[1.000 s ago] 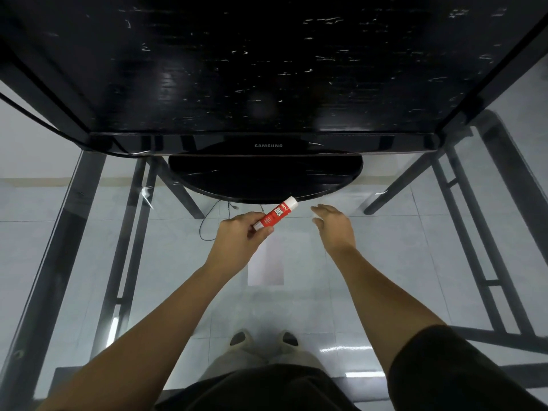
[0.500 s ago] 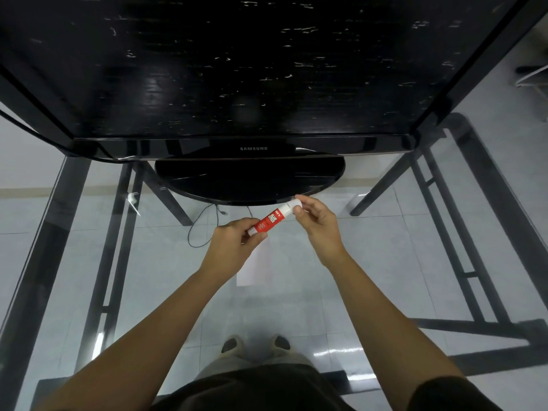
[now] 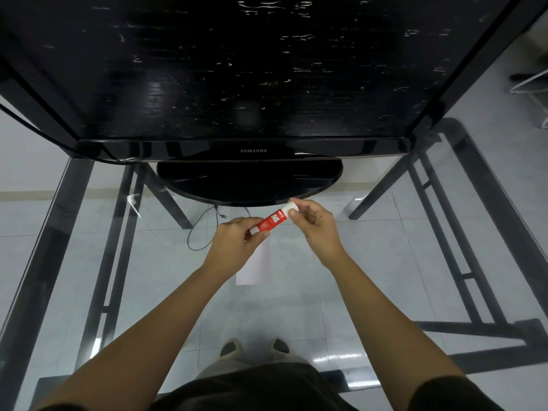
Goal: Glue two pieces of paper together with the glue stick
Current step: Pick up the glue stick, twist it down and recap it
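I am gripping the glue stick (image 3: 270, 221) in my left hand (image 3: 237, 238), my right hand (image 3: 314, 222) pinching its white cap (image 3: 290, 207); paper (image 3: 255, 262) lying unglued, gluing not begun.

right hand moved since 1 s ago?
Yes. The right hand closed in leftward onto the white cap end of the glue stick, which the left hand holds, just below the TV base.

A black Samsung monitor (image 3: 243, 72) stands in front of me on its oval base (image 3: 249, 185), dark screen streaked with reflections. The desk (image 3: 385, 262) is clear glass on a black frame (image 3: 44, 247). Through it I see a thin cable (image 3: 204, 229), pale floor tiles (image 3: 166, 277) and my shoes (image 3: 255, 348).
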`<state>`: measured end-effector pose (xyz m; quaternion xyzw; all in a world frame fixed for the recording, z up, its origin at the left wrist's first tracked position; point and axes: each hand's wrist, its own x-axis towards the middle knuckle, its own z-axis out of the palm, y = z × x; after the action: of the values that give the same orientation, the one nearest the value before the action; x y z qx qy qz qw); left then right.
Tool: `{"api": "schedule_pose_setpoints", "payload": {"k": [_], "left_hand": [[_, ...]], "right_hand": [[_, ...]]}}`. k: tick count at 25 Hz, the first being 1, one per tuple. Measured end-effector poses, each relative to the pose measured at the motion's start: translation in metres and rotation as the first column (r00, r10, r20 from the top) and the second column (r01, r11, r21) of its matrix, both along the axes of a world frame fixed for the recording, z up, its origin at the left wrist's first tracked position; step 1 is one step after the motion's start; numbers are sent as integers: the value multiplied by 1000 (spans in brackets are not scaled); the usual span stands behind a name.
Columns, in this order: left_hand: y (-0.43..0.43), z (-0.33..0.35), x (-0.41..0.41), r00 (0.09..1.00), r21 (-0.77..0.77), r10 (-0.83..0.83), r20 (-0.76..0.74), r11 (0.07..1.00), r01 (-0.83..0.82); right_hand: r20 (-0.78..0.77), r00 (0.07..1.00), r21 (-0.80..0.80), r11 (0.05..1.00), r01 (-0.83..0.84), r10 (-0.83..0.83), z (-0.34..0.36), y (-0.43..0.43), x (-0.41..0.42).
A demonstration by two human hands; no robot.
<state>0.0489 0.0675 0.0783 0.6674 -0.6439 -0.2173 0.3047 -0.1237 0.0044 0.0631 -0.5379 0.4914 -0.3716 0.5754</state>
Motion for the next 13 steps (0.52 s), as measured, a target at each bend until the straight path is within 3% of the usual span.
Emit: {"api": "schedule_pose_setpoints", "payload": {"k": [6,9,13], "left_hand": [[-1,-7,-1,999,-9,45,-31,999,-45],[-3,-12,-2,995,9,65,-71,998,-65],[-7,-19,-5,995,13,39,-87,999,-38]], "right_hand": [[-31,1000,5,1000,-1,1,3,4,4],[8,999,109,993,44,-45,2,6,9],[-68,997,156,986,53,-43,-8,10,14]]}}
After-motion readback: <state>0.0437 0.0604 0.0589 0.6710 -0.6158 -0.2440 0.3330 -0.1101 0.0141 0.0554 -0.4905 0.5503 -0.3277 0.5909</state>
